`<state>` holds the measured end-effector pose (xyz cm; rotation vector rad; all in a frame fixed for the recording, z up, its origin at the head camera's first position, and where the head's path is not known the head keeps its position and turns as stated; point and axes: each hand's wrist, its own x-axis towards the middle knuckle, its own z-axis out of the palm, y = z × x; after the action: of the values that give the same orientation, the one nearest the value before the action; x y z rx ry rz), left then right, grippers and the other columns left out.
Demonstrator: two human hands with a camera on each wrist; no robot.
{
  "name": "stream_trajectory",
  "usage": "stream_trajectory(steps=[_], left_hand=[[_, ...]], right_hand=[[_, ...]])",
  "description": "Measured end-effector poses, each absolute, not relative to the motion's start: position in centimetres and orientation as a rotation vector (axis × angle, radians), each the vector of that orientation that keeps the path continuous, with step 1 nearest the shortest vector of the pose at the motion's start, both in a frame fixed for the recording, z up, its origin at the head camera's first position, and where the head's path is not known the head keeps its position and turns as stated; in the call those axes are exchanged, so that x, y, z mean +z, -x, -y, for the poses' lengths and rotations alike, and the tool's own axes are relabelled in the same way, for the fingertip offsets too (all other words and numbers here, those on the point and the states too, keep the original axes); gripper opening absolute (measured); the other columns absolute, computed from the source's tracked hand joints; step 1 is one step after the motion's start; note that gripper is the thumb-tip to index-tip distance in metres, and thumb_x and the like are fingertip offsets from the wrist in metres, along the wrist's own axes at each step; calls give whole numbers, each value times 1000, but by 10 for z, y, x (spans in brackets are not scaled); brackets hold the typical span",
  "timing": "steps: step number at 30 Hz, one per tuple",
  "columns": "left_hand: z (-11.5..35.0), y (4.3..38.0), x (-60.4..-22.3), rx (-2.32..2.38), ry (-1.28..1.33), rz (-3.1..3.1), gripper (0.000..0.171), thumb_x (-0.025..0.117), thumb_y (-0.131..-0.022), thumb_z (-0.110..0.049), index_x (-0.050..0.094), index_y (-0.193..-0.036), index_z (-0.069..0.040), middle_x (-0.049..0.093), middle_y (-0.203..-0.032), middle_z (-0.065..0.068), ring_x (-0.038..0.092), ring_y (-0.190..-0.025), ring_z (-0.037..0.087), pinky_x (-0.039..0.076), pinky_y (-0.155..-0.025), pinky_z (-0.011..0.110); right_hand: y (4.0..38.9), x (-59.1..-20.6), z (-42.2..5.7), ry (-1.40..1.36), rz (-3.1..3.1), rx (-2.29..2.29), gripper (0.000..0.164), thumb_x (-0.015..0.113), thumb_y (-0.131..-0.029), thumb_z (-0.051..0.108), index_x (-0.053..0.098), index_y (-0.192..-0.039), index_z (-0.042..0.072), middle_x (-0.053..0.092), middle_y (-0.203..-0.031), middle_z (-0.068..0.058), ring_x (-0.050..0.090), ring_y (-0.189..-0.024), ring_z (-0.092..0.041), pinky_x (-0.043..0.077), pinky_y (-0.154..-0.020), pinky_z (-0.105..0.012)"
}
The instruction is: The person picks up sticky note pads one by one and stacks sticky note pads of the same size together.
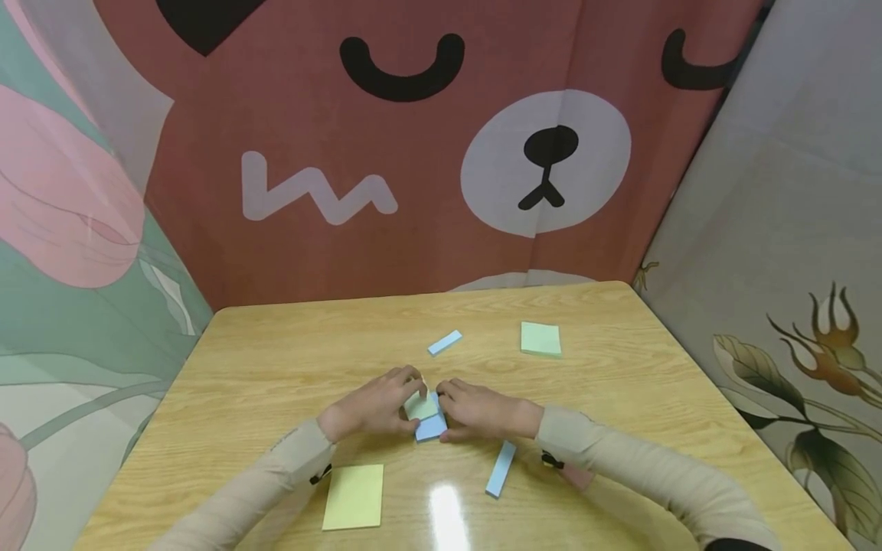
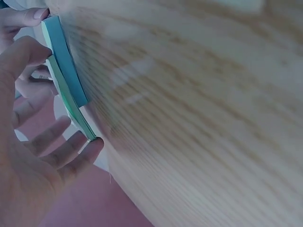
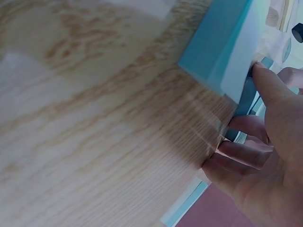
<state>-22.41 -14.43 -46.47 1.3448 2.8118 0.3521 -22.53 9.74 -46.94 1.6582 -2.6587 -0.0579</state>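
Near the middle of the table, my left hand (image 1: 375,404) grips a small pale green sticky note pad (image 1: 421,408) by its edges. Thumb and fingers press on opposite ends of this green pad (image 2: 66,92) in the left wrist view. It overlaps part of a blue sticky note pad (image 1: 432,430). From the right, my right hand (image 1: 478,409) holds the blue pad at its side edge, thumb at the near corner. In the right wrist view, the dark blue edge of that pad (image 3: 246,100) sits between thumb and fingers, partly hidden by them.
A yellow pad (image 1: 354,497) lies front left, a narrow blue pad (image 1: 501,470) front right. Behind the hands lie another narrow blue pad (image 1: 444,343) and a green pad (image 1: 540,339). A pink pad (image 1: 577,477) is partly hidden under the right forearm. Curtains surround the wooden table (image 1: 276,352).
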Motion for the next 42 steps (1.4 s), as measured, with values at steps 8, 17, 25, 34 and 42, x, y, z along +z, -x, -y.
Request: stream_trajectory(steps=[8,17,25,34,42], left_hand=[[140,220,-464,374,-1326,-2748,39,72,-88,-38,58,-116,-16,47,-130,5,51,-107,16,50,-86,29],[138,219,-463,355,-1350,-2732,43,71,-88,-39,56,-119,-14,47,-131,5,51,-105,14,49,-84,24],[139,217,-464,369,-1257,-2728,50,71,-89,-43,54,-126,-13,44,-135,7,52,-104,15,50,-83,24],[140,216,-465,369,-1278,-2739,53,72,-88,-43,59,-127,-10,50,-133,8,52,-111,17,50,-86,26],[140,215,-465,350,-1289,-2743,55,71,-87,-43,60,-130,-10,48,-136,7,51,-116,20,50,-90,31]], right_hand=[[225,-470,-98,-1664,2692,10,43,60,-96,49,59,-106,8,48,-135,-13,50,-114,-18,49,-89,-21],[224,-468,-98,-1656,2701,9,43,59,-96,49,60,-109,8,47,-135,-11,49,-109,-16,48,-84,-19],[224,-471,-98,-1656,2656,-16,42,59,-96,49,58,-104,8,49,-125,-9,47,-98,-14,46,-75,-16],[221,-471,-95,-1596,2687,-65,45,58,-97,50,60,-109,7,50,-126,-10,49,-105,-16,49,-82,-19],[219,-470,-94,-1579,2630,-157,48,54,-98,51,61,-110,5,50,-125,-10,50,-106,-18,50,-83,-21]])
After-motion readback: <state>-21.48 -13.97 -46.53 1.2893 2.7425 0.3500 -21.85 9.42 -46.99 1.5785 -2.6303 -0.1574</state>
